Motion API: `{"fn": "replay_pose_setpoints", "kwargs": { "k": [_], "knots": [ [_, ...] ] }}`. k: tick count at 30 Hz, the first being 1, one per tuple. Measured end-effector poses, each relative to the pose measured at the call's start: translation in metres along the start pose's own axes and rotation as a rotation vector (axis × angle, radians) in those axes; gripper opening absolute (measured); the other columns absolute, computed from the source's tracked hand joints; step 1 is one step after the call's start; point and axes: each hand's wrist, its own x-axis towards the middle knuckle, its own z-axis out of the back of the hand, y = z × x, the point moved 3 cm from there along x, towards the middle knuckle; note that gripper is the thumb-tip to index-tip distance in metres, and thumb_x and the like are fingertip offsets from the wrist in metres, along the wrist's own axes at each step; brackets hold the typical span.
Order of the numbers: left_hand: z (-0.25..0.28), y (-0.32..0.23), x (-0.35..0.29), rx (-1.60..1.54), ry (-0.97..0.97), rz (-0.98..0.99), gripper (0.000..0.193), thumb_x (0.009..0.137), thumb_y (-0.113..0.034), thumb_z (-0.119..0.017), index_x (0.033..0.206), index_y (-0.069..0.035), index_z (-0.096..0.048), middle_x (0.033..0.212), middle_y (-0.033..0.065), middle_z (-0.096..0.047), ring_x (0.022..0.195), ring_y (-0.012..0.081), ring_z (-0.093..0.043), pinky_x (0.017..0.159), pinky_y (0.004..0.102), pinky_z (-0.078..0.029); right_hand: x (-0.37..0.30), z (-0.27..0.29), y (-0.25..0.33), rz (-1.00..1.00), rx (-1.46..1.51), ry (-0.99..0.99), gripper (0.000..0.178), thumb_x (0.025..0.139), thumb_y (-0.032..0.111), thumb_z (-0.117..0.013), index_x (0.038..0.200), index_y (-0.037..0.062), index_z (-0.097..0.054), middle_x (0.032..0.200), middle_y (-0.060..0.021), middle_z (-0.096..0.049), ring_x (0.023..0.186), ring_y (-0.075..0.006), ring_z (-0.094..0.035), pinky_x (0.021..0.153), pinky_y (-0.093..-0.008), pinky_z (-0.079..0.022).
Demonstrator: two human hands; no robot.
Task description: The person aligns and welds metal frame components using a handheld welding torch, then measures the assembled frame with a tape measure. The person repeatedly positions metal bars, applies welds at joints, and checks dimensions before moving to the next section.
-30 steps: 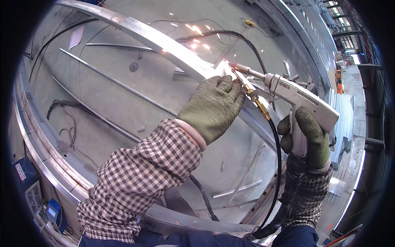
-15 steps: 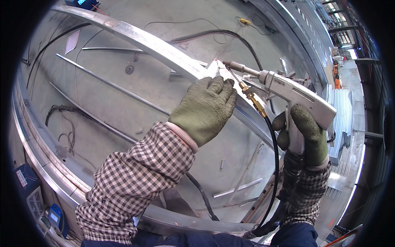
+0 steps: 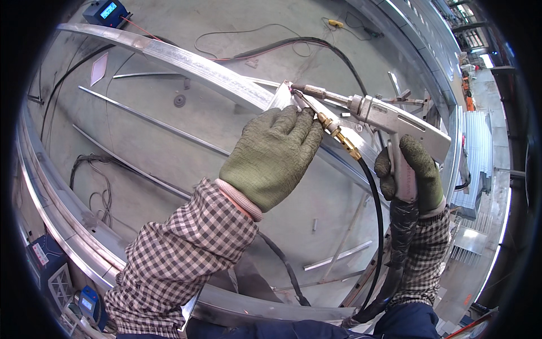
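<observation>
My right hand point(image 3: 420, 175), in a green work glove, is closed round the grip of a silver pistol-shaped welding gun point(image 3: 403, 123). A brass wire-feed fitting point(image 3: 339, 134) with a black hose runs beside the gun's nozzle. The nozzle tip meets the upper corner of a bright metal piece point(image 3: 281, 97), where a small reddish-purple spot shows. My left hand point(image 3: 271, 155), gloved alike, lies palm down with outstretched fingers against that metal, just short of the nozzle; its thumb is hidden. Behind it, a long silvery metal beam point(image 3: 197, 69) slants up to the far left.
At the far left stands a blue box with a lit screen point(image 3: 107, 12). Dark cables point(image 3: 316, 40) and thin metal strips point(image 3: 152, 125) lie on the grey floor. A curved metal rail point(image 3: 248, 308) crosses close to my body. Stacked metal profiles point(image 3: 474, 158) are on the right.
The gun has shifted slightly left, and its nozzle and wire tip now meet the metal corner. My left hand stays on the metal. The whole view has turned a little.
</observation>
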Motion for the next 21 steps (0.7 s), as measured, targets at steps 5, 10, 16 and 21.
{"fn": "replay_pose_setpoints", "kwargs": {
  "k": [5, 10, 16, 21],
  "knots": [
    [-0.001, 0.001, 0.002, 0.005, 0.016, -0.017, 0.045, 0.093, -0.022, -0.075, 0.134, -0.004, -0.071, 0.133, 0.012, -0.073, 0.126, 0.0326, -0.068, 0.105, 0.0486, -0.057, 0.008, 0.011, -0.011, -0.008, 0.056, 0.027, 0.063, 0.098, 0.046, -0.079, 0.137, -0.0015, -0.067, 0.08, -0.012, -0.073, 0.054, -0.0158, -0.065, 0.047, -0.0264, -0.052],
    [0.002, -0.002, 0.001, 0.017, 0.094, 0.003, 0.042, 0.103, -0.017, -0.061, 0.142, -0.002, -0.068, 0.143, 0.0136, -0.071, 0.135, 0.0307, -0.065, 0.11, 0.0484, -0.055, 0.015, 0.013, -0.014, -0.001, 0.061, 0.066, 0.059, 0.098, 0.045, -0.079, 0.133, -0.0012, -0.068, 0.079, -0.0112, -0.072, 0.055, -0.0149, -0.065, 0.047, -0.0261, -0.052],
    [0.003, 0.0, 0.001, 0.046, 0.063, -0.007, 0.044, 0.096, -0.022, -0.07, 0.136, -0.005, -0.07, 0.139, 0.0133, -0.072, 0.133, 0.0322, -0.066, 0.107, 0.0492, -0.055, 0.006, 0.004, -0.008, 0.054, -0.027, 0.001, 0.066, 0.102, 0.05, -0.075, 0.138, -0.0028, -0.06, 0.078, -0.0113, -0.069, 0.051, -0.015, -0.062, 0.043, -0.0264, -0.049],
    [0.0, 0.001, 0.002, 0.065, 0.014, -0.026, 0.042, 0.094, -0.024, -0.074, 0.133, -0.007, -0.072, 0.136, 0.0126, -0.072, 0.134, 0.032, -0.066, 0.103, 0.049, -0.057, -0.004, -0.005, 0.006, 0.043, -0.043, -0.002, 0.056, 0.092, 0.044, -0.084, 0.122, -0.0007, -0.071, 0.078, -0.0103, -0.071, 0.056, -0.0161, -0.066, 0.05, -0.0283, -0.052]
  ]
}}
